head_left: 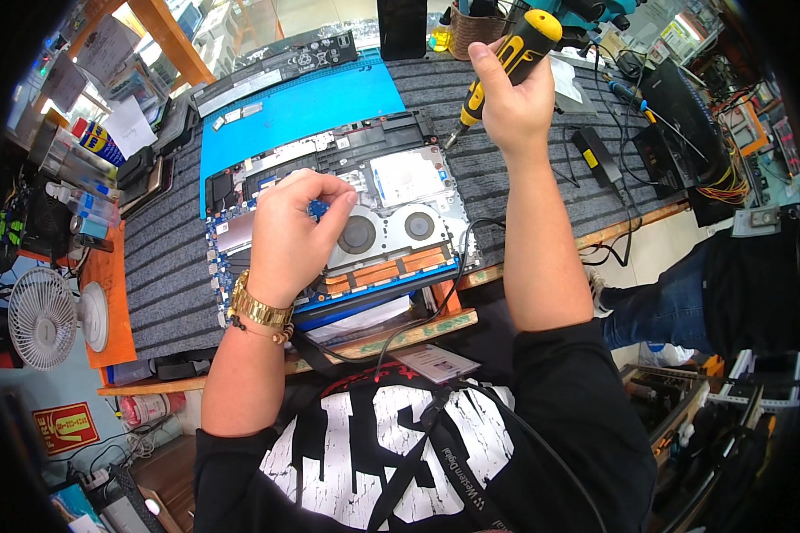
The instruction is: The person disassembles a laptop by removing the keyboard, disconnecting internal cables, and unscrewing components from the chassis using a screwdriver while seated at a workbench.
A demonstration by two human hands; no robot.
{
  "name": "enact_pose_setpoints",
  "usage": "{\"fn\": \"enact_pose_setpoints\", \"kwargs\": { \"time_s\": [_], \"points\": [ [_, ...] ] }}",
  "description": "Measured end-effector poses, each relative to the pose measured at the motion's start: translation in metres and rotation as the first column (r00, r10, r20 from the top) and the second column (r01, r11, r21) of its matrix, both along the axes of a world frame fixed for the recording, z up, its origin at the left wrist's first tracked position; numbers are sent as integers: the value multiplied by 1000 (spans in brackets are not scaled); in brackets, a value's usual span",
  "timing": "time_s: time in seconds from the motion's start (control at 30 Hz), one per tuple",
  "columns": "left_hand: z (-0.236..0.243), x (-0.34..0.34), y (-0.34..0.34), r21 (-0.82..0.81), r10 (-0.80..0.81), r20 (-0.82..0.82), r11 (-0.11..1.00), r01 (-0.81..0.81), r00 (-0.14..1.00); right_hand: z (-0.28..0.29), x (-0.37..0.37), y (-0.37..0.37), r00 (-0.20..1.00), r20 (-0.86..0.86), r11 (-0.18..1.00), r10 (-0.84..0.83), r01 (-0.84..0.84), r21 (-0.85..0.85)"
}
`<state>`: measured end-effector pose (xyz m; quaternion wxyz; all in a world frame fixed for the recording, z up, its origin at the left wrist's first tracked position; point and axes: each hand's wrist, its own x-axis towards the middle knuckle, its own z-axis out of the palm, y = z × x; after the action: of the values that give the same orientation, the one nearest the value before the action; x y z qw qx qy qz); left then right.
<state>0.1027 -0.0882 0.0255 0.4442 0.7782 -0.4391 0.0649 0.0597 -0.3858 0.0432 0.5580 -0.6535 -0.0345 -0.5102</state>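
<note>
An opened laptop (382,213) lies on the table with its inside facing up. Its two round fans (358,235), copper heat pipes (391,269) and a silver-and-white drive (409,178) are exposed. My left hand (298,231) is over the laptop's left half, thumb and forefinger pinched together beside the left fan. Whatever is between those fingertips is too small to make out. Raised at the upper right, my right hand (517,107) grips a yellow-and-black screwdriver (524,49). Its tip points down and left, apart from the laptop, near the far right corner.
Behind the laptop lies a blue mat (302,115) with small silver pieces (238,115) and a long black battery (284,67). A ribbed grey mat (164,266) covers the table. A black power adapter (597,155) and cables lie right; a white fan (43,318) stands left.
</note>
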Motion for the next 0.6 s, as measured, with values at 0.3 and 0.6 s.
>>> {"fn": "enact_pose_setpoints", "kwargs": {
  "time_s": [0.3,0.6],
  "points": [
    [2,-1,0,1,5,7,1000,-5,1000,1,0,7,995,-96,983,-34,17,-181],
    [2,-3,2,-10,8,19,1000,-8,1000,2,5,20,978,-203,966,-39,-15,-257]
  ]
}}
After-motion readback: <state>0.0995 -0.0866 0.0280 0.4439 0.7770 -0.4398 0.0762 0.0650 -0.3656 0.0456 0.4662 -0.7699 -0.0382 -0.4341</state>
